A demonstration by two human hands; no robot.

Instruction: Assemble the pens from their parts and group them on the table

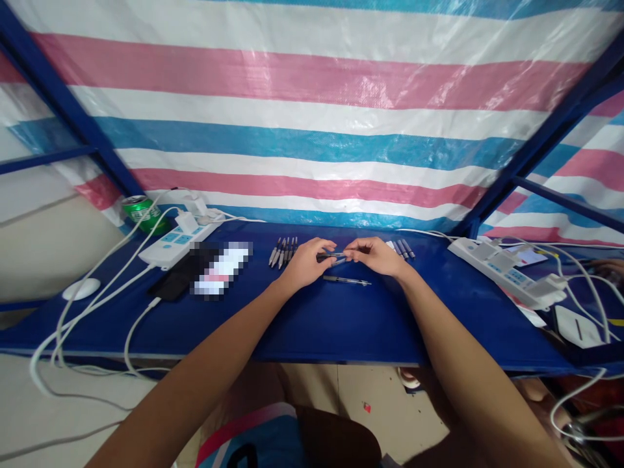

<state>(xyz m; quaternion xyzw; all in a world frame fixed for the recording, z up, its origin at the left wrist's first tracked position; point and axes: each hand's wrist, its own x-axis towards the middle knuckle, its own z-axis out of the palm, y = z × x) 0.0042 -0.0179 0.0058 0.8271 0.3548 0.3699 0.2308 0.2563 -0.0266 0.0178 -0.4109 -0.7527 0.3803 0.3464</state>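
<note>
My left hand (305,261) and my right hand (373,255) meet above the blue table top (302,325), their fingertips pinching a slim dark pen (334,257) between them. Fingers hide part of the pen. Just below my hands, a dark pen with a metal clip (347,280) lies flat on the table. Several pens or pen parts (283,252) lie side by side to the left of my left hand. A smaller group of pens (402,249) lies to the right of my right hand.
White power strips (180,244) (502,273) with plugged-in chargers and white cables stand at both table ends. A black phone (170,279) lies beside a pixelated object (221,268). A green can (141,214) stands at the back left, against a striped tarpaulin (312,136).
</note>
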